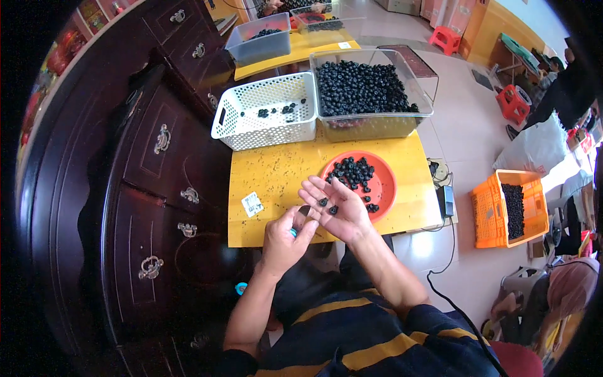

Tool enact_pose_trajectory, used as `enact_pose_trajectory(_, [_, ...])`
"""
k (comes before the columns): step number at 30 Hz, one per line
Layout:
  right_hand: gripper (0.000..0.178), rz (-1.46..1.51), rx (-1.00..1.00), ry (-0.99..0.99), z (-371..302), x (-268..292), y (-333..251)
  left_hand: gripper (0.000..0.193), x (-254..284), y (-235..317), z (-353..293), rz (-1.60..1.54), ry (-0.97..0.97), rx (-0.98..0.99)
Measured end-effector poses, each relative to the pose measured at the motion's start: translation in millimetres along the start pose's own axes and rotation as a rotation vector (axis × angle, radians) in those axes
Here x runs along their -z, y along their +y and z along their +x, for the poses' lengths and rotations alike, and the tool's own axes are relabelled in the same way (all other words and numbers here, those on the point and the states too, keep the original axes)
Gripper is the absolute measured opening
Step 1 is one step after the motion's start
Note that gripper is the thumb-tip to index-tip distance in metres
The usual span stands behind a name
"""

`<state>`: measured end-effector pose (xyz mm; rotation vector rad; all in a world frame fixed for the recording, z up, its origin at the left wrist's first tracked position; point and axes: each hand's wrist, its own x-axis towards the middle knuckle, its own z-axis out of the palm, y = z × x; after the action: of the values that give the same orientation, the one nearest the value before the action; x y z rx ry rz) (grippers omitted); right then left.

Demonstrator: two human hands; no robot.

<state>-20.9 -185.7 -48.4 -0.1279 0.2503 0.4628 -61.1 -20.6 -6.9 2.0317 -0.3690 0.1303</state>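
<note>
Palm up over the near rim of the orange-red bowl (390, 188), my right hand (345, 217) has its fingers stretched out, with two small round black parts (328, 205) resting on it. Each has a ring-like face. Beside those fingertips, my left hand (284, 242) is closed in a pinch on a small object with a bit of blue (293, 232) and a dark tip (304, 210). Its kind is mostly hidden by the fingers. A pile of similar black parts (352, 173) lies in the bowl.
Behind the bowl stand a clear bin (370, 129) full of black parts and a white perforated basket (270, 135) holding several. Dark crumbs and a white paper label (252, 204) lie on the yellow table (282, 169). Drawers (151, 138) border the left; an orange crate (490, 217) sits right.
</note>
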Motion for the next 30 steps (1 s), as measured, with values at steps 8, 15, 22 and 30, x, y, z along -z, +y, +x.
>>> enact_pose_trajectory(8, [0.057,-0.064,-0.070,-0.098,-37.2,-3.9,25.6,0.025,-9.1,7.5,-29.1,0.086,0.032,-0.048])
enact_pose_trajectory(15, [0.059,-0.152,-0.087,-0.108,-36.7,5.0,44.4,0.024,-7.5,-1.4,-34.4,0.254,0.069,-0.109])
enact_pose_trajectory(22, [0.048,-0.310,-0.095,-0.047,-28.1,15.0,56.5,0.025,14.8,-15.7,-32.7,0.165,0.042,-0.049])
enact_pose_trajectory(30, [0.023,-0.692,-0.077,0.035,-39.2,16.5,57.8,0.022,36.2,-4.9,-29.9,0.105,-0.034,-0.030])
